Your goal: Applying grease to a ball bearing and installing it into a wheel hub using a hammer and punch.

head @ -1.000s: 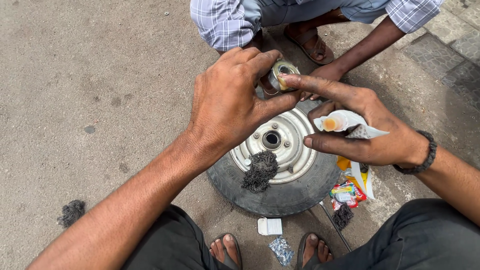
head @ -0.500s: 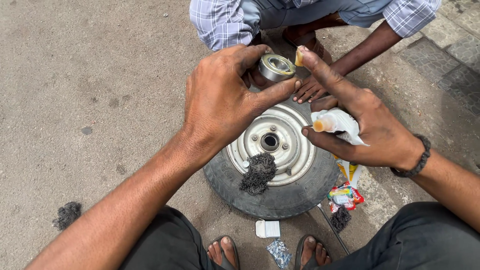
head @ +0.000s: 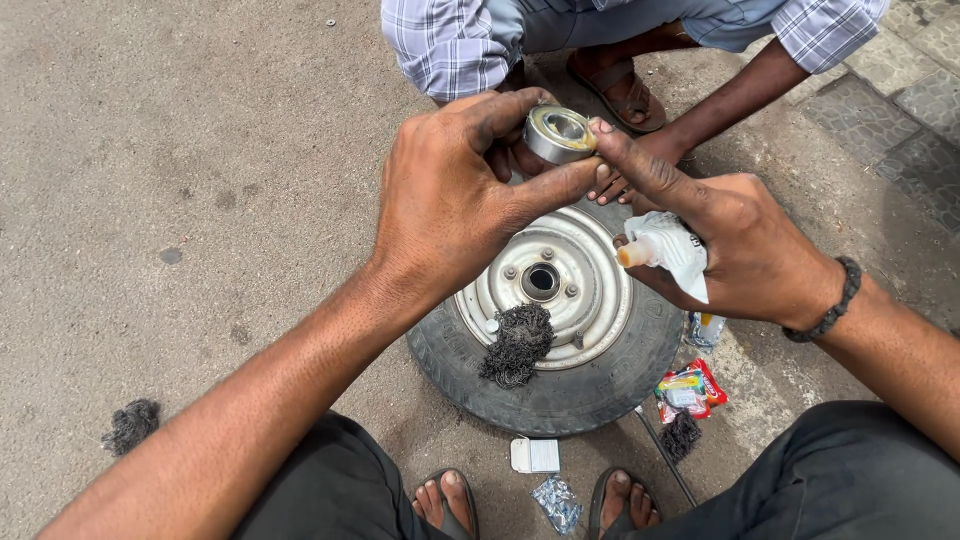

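Left hand (head: 450,205) pinches a metal bearing (head: 560,133) above the small wheel (head: 560,330); right hand (head: 730,240) clasps a white grease pouch (head: 665,245), forefinger on the bearing's rim. Black rag (head: 515,345) lies on the tyre.

shiny metal bearing (head: 560,133); matt rubber tyre (head: 540,392); rough concrete ground (head: 200,180).

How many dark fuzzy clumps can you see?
3. One dark fuzzy clump lies on the small grey wheel, one on the ground right of it, one far left. Others may be hidden.
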